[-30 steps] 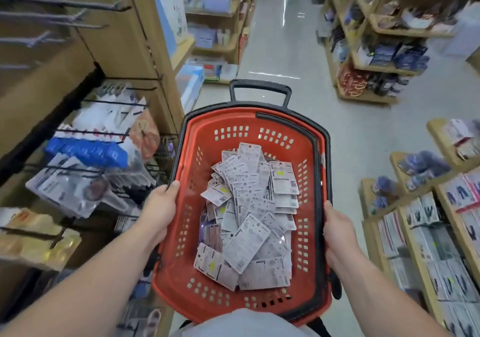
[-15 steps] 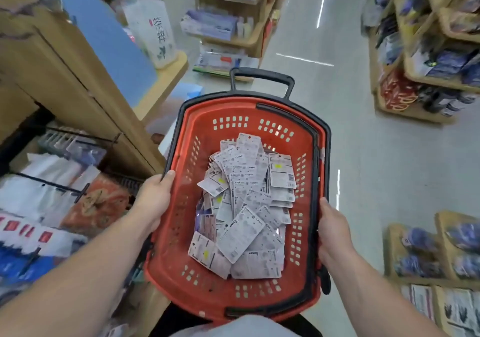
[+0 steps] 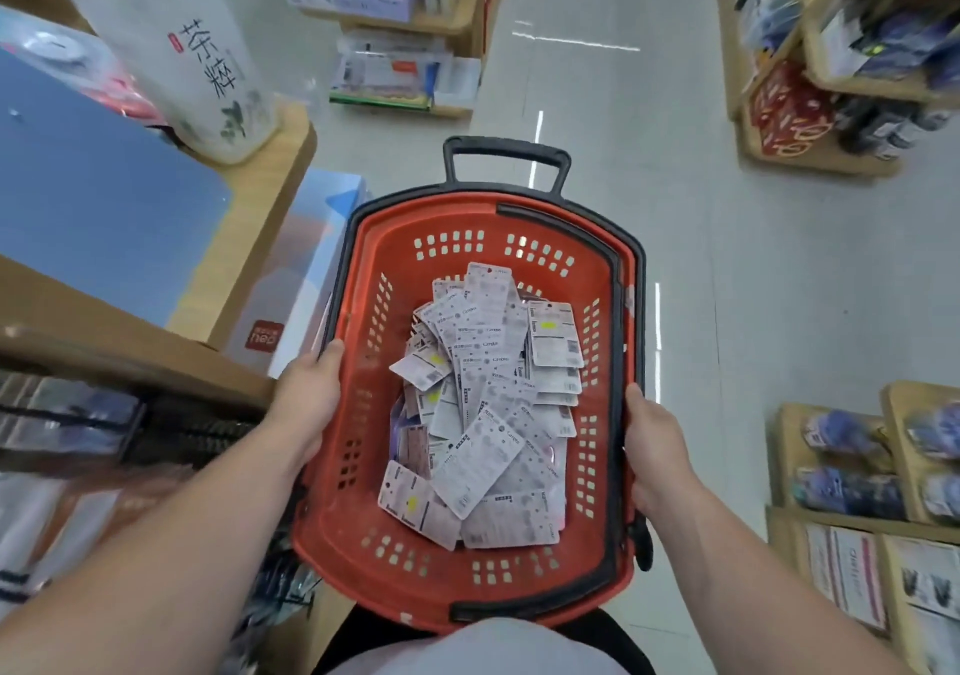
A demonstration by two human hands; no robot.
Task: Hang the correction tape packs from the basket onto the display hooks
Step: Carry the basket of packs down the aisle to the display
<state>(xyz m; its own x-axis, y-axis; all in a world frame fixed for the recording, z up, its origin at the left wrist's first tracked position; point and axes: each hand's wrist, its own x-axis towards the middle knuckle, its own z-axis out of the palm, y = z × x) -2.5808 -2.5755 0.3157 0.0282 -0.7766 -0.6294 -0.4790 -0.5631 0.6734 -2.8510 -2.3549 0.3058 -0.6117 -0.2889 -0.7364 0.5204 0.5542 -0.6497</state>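
I hold a red plastic basket [image 3: 363, 544] with black rim and handle in front of my body. A heap of several white correction tape packs [image 3: 488, 414] lies in its bottom, backs up. My left hand [image 3: 309, 404] grips the basket's left rim, thumb over the edge. My right hand [image 3: 657, 445] grips the right rim. Black display hooks [image 3: 67, 414] with hanging goods show blurred at the left edge, beside my left forearm.
A wooden shelf unit [image 3: 260, 196] stands close on the left, bearing a blue board [image 3: 88, 206] and a white bag [image 3: 197, 66]. More wooden shelves [image 3: 831, 456] flank the right. The pale tiled aisle floor [image 3: 623, 102] stretches ahead.
The view has moved forward and downward along the aisle. The left shelf end and its white bag are now nearer, and the hooks have slid back to the left edge. Both hands keep their hold on the basket.
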